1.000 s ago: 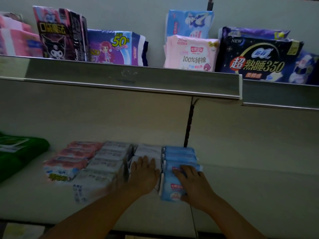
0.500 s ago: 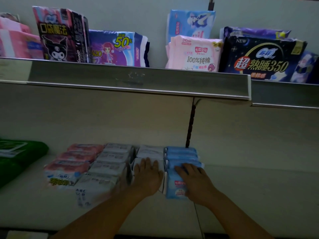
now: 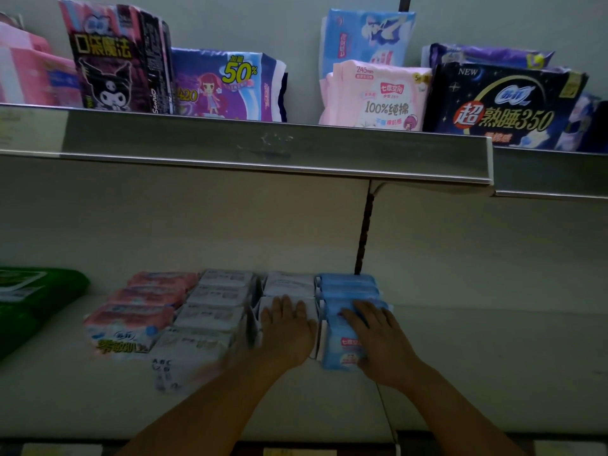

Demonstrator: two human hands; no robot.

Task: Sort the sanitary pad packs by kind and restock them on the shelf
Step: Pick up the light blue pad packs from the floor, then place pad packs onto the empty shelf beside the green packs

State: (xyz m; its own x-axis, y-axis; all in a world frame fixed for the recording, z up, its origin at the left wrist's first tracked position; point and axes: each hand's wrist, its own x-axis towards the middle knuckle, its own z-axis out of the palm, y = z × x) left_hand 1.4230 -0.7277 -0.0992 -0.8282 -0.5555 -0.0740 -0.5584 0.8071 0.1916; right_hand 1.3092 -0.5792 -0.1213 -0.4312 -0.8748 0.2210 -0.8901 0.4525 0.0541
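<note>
Head view, lower shelf (image 3: 493, 357).

- Four rows of small sanitary pad packs stand side by side, running front to back and touching: pink row (image 3: 144, 307), grey-white row (image 3: 214, 311), white row (image 3: 289, 284), blue row (image 3: 345, 284). Each row looks to be a single colour, so the sorting by kind appears done here.
- Left hand (image 3: 289, 334): grip wide, fingers straight and flat on the front pack of the white row, holding nothing.
- Right hand (image 3: 378, 340): grip also wide, fingers laid across the top of the front blue pack (image 3: 342, 353). The thumb is hidden, so a hook on the far side cannot be ruled out.
- The front blue pack sits slightly askew and forward of its neighbours, and the grey-white row reaches furthest forward. Likely step: squaring the fronts.
- Green pack (image 3: 33, 301) lies apart at far left.
- Upper shelf (image 3: 263, 143) carries larger packs, standing loosely with a gap mid-shelf.
- Left to do, by my reading: align the fronts. No unshelved stock shows in frame, and the motion blur at left hides the print.
</note>
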